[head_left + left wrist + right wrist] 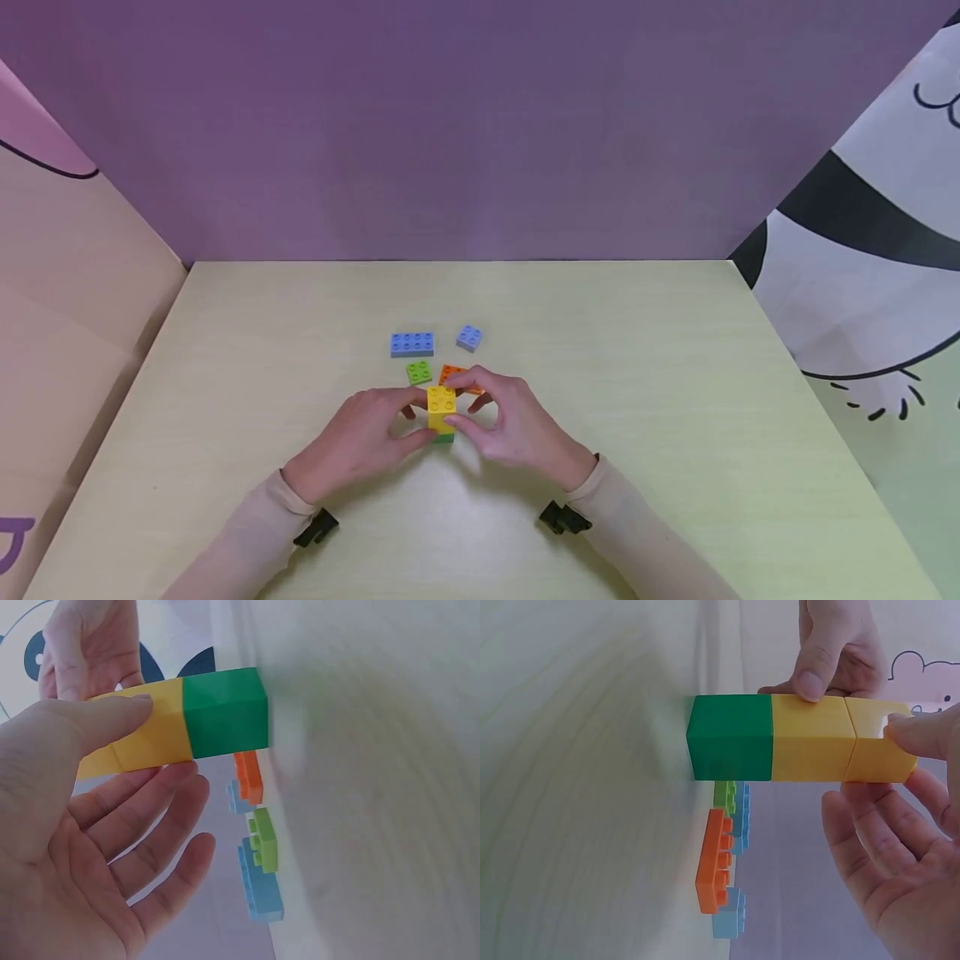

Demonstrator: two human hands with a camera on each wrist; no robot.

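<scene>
A small upright stack stands on the table in front of me: a green brick (731,739) at the bottom and two yellow bricks above it. My left hand (375,427) pinches the lower yellow brick (811,739) between thumb and fingers, its other fingers spread loosely. With thumb and fingertips my right hand (521,421) pinches the top yellow brick (442,398), whose studs face up. A thin seam shows between the two yellow bricks; whether they are fully pressed together I cannot tell. An orange brick (711,862) lies just behind, partly covered by the right hand in the head view.
Behind the stack lie a light green brick (419,372), a long blue brick (412,344) and a small blue brick (469,337). A purple wall (465,133) rises at the back of the pale wooden table (675,350), with printed panels on both sides.
</scene>
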